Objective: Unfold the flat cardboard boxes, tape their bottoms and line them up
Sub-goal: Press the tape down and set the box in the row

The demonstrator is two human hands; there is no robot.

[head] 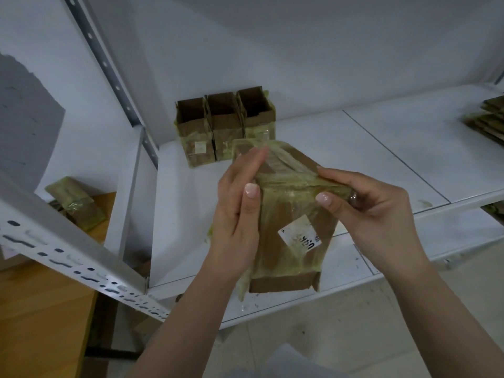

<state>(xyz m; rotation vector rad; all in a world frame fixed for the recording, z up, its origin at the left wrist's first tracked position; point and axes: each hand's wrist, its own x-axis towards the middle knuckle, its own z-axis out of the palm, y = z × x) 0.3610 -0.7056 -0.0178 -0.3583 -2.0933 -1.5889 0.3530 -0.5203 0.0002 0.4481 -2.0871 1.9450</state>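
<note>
I hold a brown cardboard box (291, 241) upside down over the white shelf (354, 148), its bottom end facing up and covered with yellowish tape. A white label sits on its near side. My left hand (240, 211) lies flat against the box's left side, fingers pointing up. My right hand (373, 211) pinches the taped top edge on the right. Three unfolded boxes (223, 124) stand open in a row at the back of the shelf, touching each other.
A stack of flat cardboard boxes (491, 118) lies at the shelf's far right edge. Another taped box (76, 203) rests on a wooden table (41, 309) to the left. A perforated metal shelf post (109, 72) and a slanted beam (68, 255) stand at the left.
</note>
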